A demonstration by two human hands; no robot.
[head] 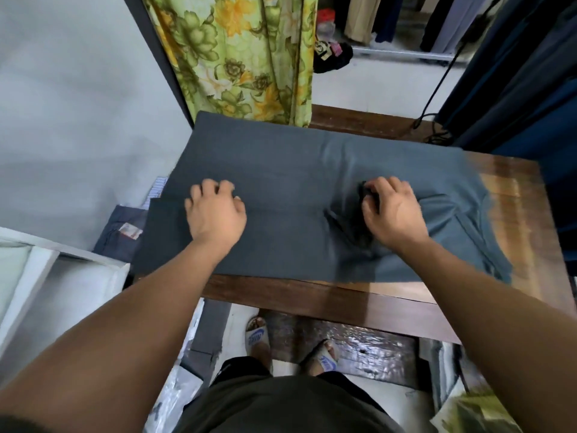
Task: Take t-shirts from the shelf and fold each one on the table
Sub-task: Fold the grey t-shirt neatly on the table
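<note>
A dark grey t-shirt point(287, 170) lies spread flat across the wooden table point(515, 214), its left part hanging past the table's left edge. My left hand point(215, 212) rests on the shirt's left half with the fingers curled onto the cloth. My right hand point(392, 210) sits on the right half near the collar, and its fingers pinch a dark bunch of fabric that puckers into folds beneath the hand. The shirt's right end is slightly rumpled.
A green floral curtain point(246, 54) hangs beyond the table's far edge. White shelf boards point(40, 276) stand at the left, with folded garments point(125, 228) on the floor beside them. Dark clothes point(512, 73) hang at the right. My sandalled feet point(259, 337) stand under the near table edge.
</note>
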